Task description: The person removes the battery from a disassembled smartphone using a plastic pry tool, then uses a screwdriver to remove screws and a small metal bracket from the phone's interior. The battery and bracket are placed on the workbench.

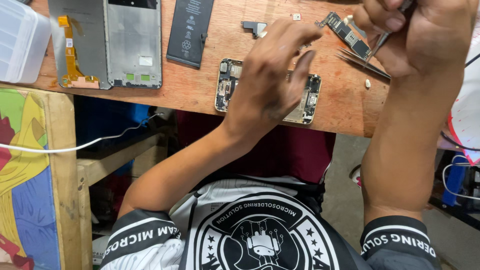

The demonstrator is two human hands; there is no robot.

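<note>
An opened phone body (227, 85) lies near the front edge of the wooden bench (200, 92), its inner parts showing. My left hand (272, 70) hovers over its middle with fingers spread, holding nothing, and hides most of it. My right hand (420, 32) is at the upper right, fingers closed on a thin metal tool (382, 40) whose tip points down toward a long narrow circuit board (347, 34). Metal tweezers (362, 62) lie on the bench just below that board.
A black battery (190, 30) lies left of the phone body. Further left rest a grey display frame (134, 42) and a panel with an orange flex cable (70, 50). A white plastic box (20, 40) stands at the far left. A white cable (90, 144) hangs below the bench.
</note>
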